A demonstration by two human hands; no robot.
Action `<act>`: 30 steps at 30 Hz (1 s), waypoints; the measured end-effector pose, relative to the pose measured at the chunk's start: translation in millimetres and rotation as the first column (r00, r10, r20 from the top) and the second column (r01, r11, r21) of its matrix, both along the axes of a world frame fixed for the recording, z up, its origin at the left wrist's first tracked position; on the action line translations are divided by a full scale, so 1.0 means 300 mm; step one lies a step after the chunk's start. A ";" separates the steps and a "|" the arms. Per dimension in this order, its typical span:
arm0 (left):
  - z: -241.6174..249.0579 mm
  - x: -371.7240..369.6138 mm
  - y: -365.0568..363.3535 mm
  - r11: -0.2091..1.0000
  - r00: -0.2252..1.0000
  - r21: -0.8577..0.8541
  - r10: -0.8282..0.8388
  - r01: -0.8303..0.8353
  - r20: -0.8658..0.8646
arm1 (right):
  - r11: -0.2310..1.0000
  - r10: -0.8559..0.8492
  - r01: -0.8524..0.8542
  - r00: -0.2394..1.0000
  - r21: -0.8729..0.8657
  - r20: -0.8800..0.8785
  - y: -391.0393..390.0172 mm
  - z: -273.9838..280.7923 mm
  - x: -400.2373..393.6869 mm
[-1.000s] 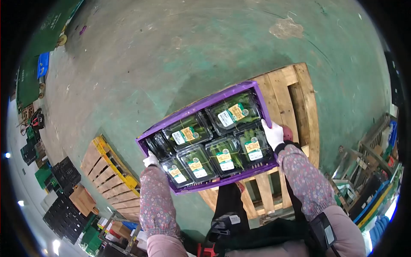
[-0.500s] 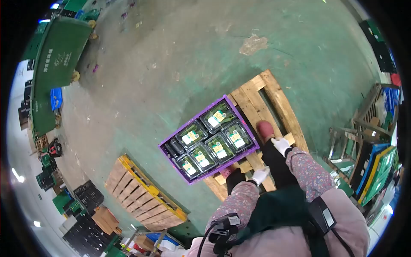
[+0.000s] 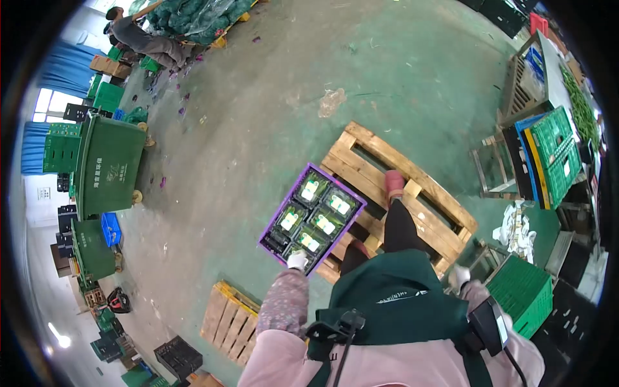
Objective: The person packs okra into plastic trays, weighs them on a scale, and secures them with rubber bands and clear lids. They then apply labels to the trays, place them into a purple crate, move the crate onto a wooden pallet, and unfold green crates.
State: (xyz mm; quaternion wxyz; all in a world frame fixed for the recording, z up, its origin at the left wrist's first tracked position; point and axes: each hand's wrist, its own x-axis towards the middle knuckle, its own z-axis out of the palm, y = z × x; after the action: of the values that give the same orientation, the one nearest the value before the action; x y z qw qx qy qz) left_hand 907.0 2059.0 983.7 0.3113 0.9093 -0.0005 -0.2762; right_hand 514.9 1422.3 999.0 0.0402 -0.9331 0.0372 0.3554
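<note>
My left hand (image 3: 297, 260), in a white glove, is at the near rim of a purple crate (image 3: 274, 218). It overlaps the rim and the nearest pack; its finger grip is too small to make out. Inside the crate are several clear plastic packs (image 3: 324, 224) with green contents and white-yellow labels. The crate sits against the left side of a wooden pallet (image 3: 371, 187), overlapping it in view. Out to my right, near the pallet's corner, hangs my white-gloved right hand (image 3: 459, 277), blurred and apart from the crate.
My pink shoe (image 3: 394, 183) is on the pallet. A second pallet (image 3: 231, 319) lies at lower left. Green wheeled bins (image 3: 109, 168) line the left. Upright crates (image 3: 554, 155) and a green crate (image 3: 521, 293) stand right. Another person (image 3: 145, 39) is beside a bagged load at upper left.
My left hand has moved from before my legs to the crate's near rim. My right hand has swung outward to the right. The head view has shifted, bringing the other person into sight.
</note>
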 end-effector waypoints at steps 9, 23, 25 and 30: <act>0.245 -0.661 0.166 0.712 0.856 0.505 -0.277 0.488 -0.437 | 0.683 -0.705 0.713 0.700 0.159 -0.110 0.307 0.025 -0.526; 0.367 -0.050 -1.413 0.955 0.930 -0.233 0.093 -0.185 -0.356 | -0.128 -0.722 0.655 -0.577 0.745 0.382 -0.696 0.515 -0.408; 0.477 -0.045 -1.736 0.952 0.938 -0.266 0.055 -0.153 -0.343 | -0.088 -0.615 0.690 -0.605 0.718 0.506 -0.801 0.619 -0.548; 0.561 -0.156 -2.301 0.953 0.909 -0.245 -0.253 0.176 -0.330 | -0.326 -0.467 0.861 -0.506 0.391 0.725 -0.858 0.564 -0.926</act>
State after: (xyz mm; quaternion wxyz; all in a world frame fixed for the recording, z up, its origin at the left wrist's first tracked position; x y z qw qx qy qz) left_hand 860.2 1368.8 1152.0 0.3679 0.8001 -0.0732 -0.4681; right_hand 237.0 1164.9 1168.1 0.0726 -0.5205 0.8121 -0.2536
